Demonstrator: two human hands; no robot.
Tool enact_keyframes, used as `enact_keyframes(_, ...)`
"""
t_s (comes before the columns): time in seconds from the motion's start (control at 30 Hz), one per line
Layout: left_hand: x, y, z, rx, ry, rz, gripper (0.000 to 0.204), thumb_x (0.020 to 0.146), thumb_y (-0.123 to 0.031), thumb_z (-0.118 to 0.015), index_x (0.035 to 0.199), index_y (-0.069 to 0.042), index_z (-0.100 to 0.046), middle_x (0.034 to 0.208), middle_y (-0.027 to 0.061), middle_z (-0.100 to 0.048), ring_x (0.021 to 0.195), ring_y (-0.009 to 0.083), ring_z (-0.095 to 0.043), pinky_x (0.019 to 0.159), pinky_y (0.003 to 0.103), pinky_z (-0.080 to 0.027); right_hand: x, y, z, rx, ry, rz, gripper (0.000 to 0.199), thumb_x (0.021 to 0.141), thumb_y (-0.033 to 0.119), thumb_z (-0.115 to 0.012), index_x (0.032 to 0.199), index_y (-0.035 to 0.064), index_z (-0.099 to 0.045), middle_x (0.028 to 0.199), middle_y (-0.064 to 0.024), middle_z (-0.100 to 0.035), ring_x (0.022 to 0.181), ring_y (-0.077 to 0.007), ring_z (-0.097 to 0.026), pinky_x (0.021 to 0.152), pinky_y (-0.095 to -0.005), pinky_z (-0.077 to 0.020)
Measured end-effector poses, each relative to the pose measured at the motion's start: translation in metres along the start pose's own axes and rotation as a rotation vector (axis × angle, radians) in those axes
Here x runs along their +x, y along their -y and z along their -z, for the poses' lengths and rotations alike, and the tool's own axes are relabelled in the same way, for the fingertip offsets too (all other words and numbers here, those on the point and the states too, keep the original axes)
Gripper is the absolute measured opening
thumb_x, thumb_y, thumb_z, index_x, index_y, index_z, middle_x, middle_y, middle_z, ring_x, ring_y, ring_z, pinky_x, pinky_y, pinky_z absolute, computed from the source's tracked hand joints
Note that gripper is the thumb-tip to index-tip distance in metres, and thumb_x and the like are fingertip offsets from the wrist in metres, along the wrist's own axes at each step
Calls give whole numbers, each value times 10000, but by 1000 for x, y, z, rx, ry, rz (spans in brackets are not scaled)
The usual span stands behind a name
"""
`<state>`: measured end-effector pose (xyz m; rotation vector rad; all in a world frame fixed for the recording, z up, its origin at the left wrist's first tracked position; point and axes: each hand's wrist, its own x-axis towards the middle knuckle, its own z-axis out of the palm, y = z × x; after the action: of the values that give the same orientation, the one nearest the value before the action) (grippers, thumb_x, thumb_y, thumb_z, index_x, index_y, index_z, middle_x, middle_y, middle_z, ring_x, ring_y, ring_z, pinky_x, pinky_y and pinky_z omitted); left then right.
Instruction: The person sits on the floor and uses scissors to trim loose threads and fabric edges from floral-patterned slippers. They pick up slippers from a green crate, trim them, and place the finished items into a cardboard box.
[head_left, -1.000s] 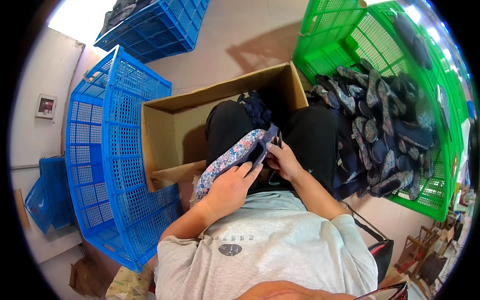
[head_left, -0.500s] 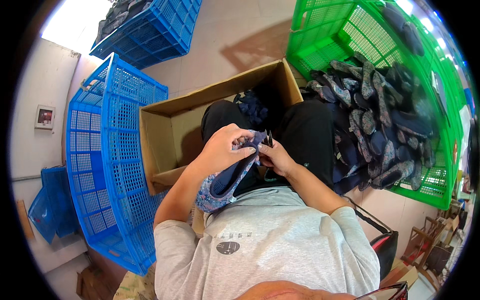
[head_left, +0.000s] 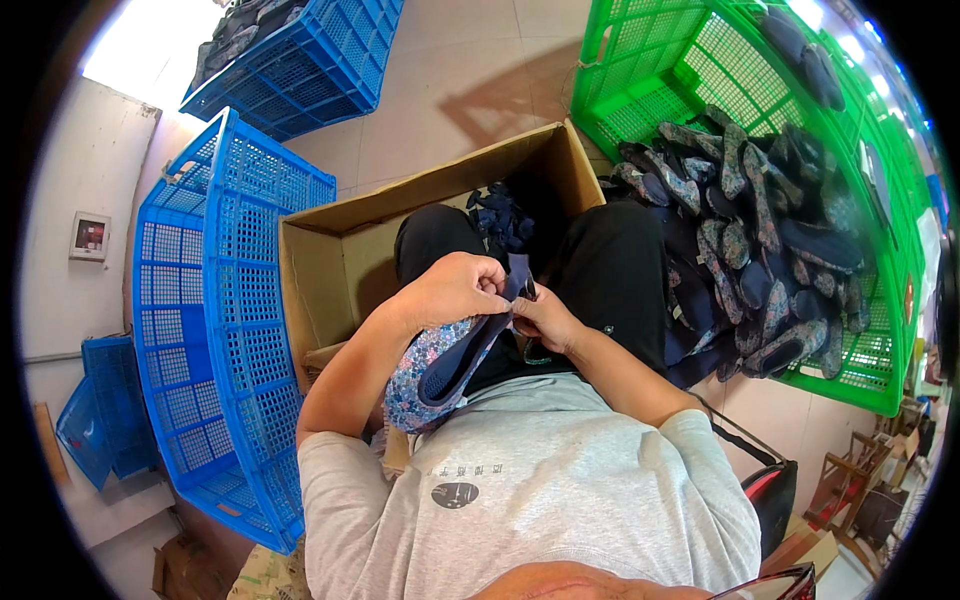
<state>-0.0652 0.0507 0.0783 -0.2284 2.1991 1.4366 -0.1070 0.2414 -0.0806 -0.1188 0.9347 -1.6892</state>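
My left hand (head_left: 455, 288) is closed on the upper end of a blue floral slipper (head_left: 412, 380) with a dark navy lining, its rounded end hanging toward my lap. A narrow navy strip of cloth (head_left: 518, 268) stands up from the slipper's edge between my hands. Against that edge, my right hand (head_left: 550, 318) is closed round a pair of small dark scissors (head_left: 530, 289). Their blades lie close to the strip, and part of the handle loop shows below the fingers. Whether the blades touch the cloth I cannot tell.
An open cardboard box (head_left: 330, 250) with navy cloth scraps (head_left: 503, 215) stands around my knees. At right, a green crate (head_left: 640, 100) lies tilted beside many floral slippers (head_left: 745, 240). Blue crates (head_left: 255, 300) stand at left, another (head_left: 330, 70) at far left holding dark items.
The scissors' blades have tipped from upright, apart from the cloth, to beside the slipper's edge. The navy strip now stands up higher. My left forearm and the slipper have shifted slightly left.
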Motion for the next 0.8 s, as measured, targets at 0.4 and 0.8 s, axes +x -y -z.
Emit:
enact_keyframes(0.4,23,40,12,-199,61,-129,117,807,-113,-714,880,-37,-662,739,-1,-609,650,80,-548,605,241,-458,-2,6,-11,-79,-85,-136,204,983,276,-626,1095,108,-593,808,-44,-637,522,-58,-445,437,-192,-296)
enact_keyframes(0.8,40,64,7,-566,-63,21,104,850,-112,-736,841,-43,-659,756,-43,-582,699,54,-512,670,208,-413,-43,54,-18,-413,-66,329,480,1071,444,-356,1342,55,-436,836,-56,-642,510,-43,-382,468,-187,-295)
